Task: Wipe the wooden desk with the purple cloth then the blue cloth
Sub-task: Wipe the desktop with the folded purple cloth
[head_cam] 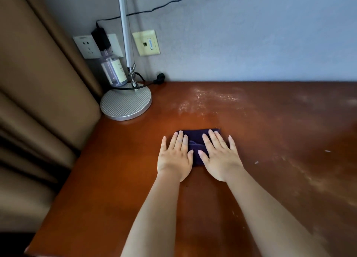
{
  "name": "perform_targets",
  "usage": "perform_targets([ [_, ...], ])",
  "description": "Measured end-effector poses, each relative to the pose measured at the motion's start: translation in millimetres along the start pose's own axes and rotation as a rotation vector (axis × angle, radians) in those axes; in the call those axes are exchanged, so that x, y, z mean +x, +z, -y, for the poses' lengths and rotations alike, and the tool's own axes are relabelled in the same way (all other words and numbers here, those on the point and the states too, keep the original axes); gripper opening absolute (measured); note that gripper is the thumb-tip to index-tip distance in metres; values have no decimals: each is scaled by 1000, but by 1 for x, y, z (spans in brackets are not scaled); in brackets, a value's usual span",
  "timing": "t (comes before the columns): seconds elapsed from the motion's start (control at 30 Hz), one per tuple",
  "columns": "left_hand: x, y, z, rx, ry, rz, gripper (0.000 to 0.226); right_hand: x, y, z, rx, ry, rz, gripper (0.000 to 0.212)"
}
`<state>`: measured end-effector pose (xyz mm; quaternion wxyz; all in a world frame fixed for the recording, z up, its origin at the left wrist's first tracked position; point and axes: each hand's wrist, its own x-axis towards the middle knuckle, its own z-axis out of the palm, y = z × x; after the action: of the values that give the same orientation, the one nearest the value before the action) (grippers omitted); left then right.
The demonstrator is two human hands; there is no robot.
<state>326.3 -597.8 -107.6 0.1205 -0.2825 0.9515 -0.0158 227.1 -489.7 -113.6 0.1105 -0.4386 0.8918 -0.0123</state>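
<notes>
1. A person is leaning over the wooden tabletop [116, 179], both bare forearms reaching up from the bottom of the frame.
2. The purple cloth [196, 140], folded into a dark rectangle, is lying flat on the tabletop at the centre of the frame.
3. The left hand [174, 158] is pressing down on the cloth's left part, its fingers [180, 139] lying straight and slightly spread, gripping nothing.
4. The right hand [220, 158] is pressing on the cloth's right part, palm down, fingers straight as well.
5. Pale dusty smears are showing on the tabletop above the cloth and toward the right edge of the frame.
6. In the upper left, a lamp base [126, 102] is sitting on the tabletop's corner with a clear bottle [114, 69] just behind it, near the wall sockets [87, 46].
</notes>
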Motion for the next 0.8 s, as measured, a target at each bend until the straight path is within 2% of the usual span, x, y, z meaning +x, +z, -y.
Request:
perform_targets([
  [0.27,19,1,6,-25,-14,-24,58,18,0,-1,11,-21,-21,60],
  [0.8,115,-18,47,-51,42,-43,57,118,-15,4,37,15,-79,59],
])
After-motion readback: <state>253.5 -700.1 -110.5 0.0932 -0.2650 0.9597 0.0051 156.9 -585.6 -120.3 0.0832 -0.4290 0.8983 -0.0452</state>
